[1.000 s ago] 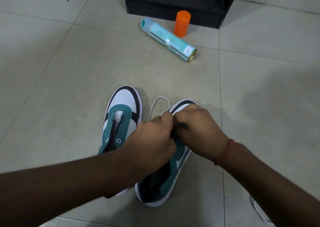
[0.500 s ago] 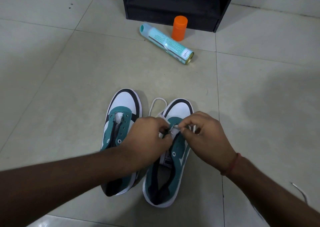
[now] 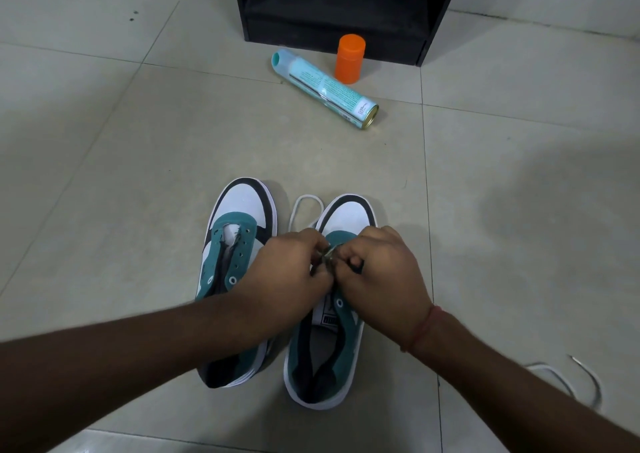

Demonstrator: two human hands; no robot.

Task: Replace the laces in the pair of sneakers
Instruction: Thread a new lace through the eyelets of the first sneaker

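Two teal, white and black sneakers stand side by side on the tiled floor. The left sneaker (image 3: 239, 238) has bare eyelets and no lace. Over the lower eyelets of the right sneaker (image 3: 346, 217) my left hand (image 3: 287, 279) and my right hand (image 3: 384, 279) meet, fingers curled, both pinching a white lace (image 3: 304, 206) between them. A loop of that lace lies on the floor between the two toes. My hands hide the eyelets they work at.
A teal spray can (image 3: 325, 89) lies on its side farther out, with an orange capped bottle (image 3: 349, 58) upright behind it. A black open shelf unit (image 3: 346, 9) stands at the back. Another white lace (image 3: 585, 380) lies on the floor at lower right.
The camera view has shifted slightly, showing more of the right sneaker's toe. My hands have closed together over its eyelets, still pinching the lace.
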